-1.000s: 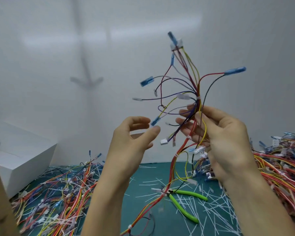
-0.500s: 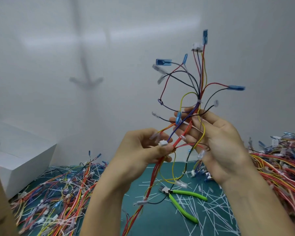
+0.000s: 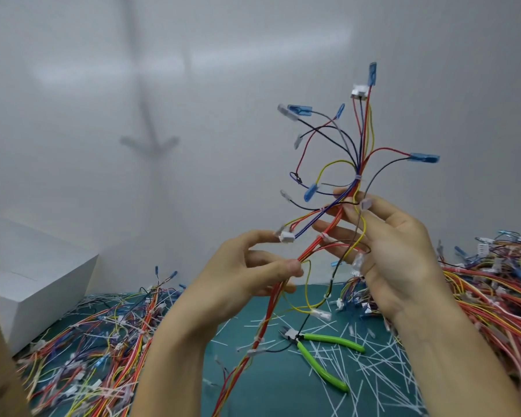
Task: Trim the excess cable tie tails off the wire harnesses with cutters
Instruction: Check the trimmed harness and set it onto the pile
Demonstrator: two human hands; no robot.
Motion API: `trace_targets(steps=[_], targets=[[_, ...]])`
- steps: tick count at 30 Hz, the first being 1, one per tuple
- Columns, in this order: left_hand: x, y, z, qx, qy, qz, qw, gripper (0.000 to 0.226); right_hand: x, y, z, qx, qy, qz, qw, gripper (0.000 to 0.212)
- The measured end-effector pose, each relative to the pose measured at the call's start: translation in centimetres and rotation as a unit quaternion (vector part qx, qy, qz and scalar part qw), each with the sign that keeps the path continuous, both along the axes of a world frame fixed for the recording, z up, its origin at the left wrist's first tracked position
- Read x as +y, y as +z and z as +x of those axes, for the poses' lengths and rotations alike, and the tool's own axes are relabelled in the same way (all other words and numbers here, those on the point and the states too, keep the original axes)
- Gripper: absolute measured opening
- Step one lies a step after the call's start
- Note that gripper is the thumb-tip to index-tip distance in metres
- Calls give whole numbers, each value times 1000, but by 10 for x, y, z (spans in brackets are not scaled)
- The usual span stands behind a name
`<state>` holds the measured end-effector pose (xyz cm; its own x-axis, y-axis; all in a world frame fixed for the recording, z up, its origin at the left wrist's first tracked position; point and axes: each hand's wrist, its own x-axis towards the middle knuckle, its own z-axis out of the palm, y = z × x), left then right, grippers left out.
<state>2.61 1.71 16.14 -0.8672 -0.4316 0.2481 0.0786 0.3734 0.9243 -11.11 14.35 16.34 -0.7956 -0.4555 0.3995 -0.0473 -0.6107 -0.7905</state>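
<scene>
Left hand (image 3: 247,275): pinching the harness (image 3: 322,236) by its red bundle, between thumb and fingers, just below the right hand.
Right hand (image 3: 403,251): gripping the harness higher up, thumb and fingers curling round the wires.
Harness: being held up in the air, its blue and white connectors fanning out above both hands, its lower end hanging toward the mat (image 3: 283,380).
Cutters (image 3: 331,339): lying untouched on the mat below the hands, among cut tails (image 3: 373,365).
Left pile (image 3: 103,341), right pile (image 3: 494,290): harnesses lying heaped at either side.
Box (image 3: 27,281): sitting far left.
</scene>
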Motion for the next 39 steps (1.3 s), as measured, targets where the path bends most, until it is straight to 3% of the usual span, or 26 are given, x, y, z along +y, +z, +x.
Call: trace_targets(steps=[6, 9, 16, 24, 27, 30, 33, 35, 39], targets=[[-6, -2, 4, -25, -5, -44, 999, 14, 1, 1, -1, -35, 1, -11, 999, 12], [-6, -2, 5, -9, -25, -56, 998, 20, 1, 1, 0, -49, 20, -16, 998, 7], [-8, -3, 3, 43, -4, -47, 998, 10, 3, 1, 2, -68, 32, -15, 997, 12], [-6, -2, -3, 145, 75, 55, 985, 6, 2, 1, 3, -51, 90, -9, 995, 24], [-3, -1, -7, 177, 86, 107, 975, 8, -1, 1, 8, -49, 104, 27, 993, 28], [0, -2, -11, 198, 94, 137, 966, 6, 0, 3, 13, 21, 68, 134, 988, 34], [3, -2, -14, 213, 103, 158, 959, 5, 1, 4, 18, 113, 84, 247, 959, 44], [4, -3, -16, 223, 101, 181, 953, 6, 2, 3, 21, 162, 100, 294, 936, 40], [5, -1, -17, 244, 93, 230, 938, 20, 0, 0, 22, 149, 145, 279, 937, 26]])
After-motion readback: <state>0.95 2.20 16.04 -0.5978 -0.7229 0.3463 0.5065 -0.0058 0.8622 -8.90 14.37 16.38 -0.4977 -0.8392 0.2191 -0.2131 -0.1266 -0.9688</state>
